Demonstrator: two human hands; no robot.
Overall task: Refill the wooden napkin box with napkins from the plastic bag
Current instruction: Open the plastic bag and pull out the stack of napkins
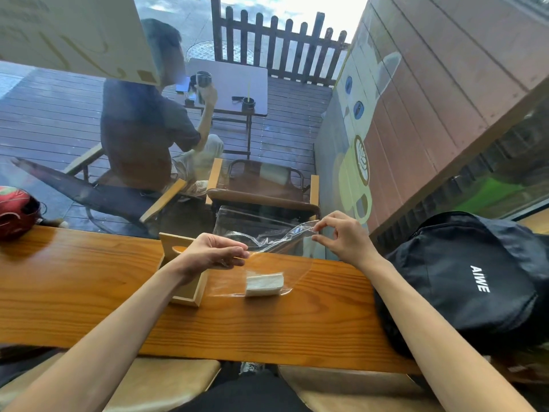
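A clear plastic bag (276, 257) stands on the wooden counter with a small stack of white napkins (263, 283) lying in its bottom. My left hand (214, 252) pinches the near left edge of the bag's mouth. My right hand (341, 233) pinches the right edge of the mouth between thumb and forefinger, and the bag is stretched between the two. The pale wooden napkin box (190, 288) sits just left of the bag, partly under my left wrist. Its lid (173, 245) leans upright behind it. The box's inside is hidden.
The wooden counter (89, 281) runs along a window. A black backpack (475, 281) lies at the right end, close to my right forearm. A red helmet (15, 212) sits at the far left. Beyond the glass a person sits on a deck with chairs.
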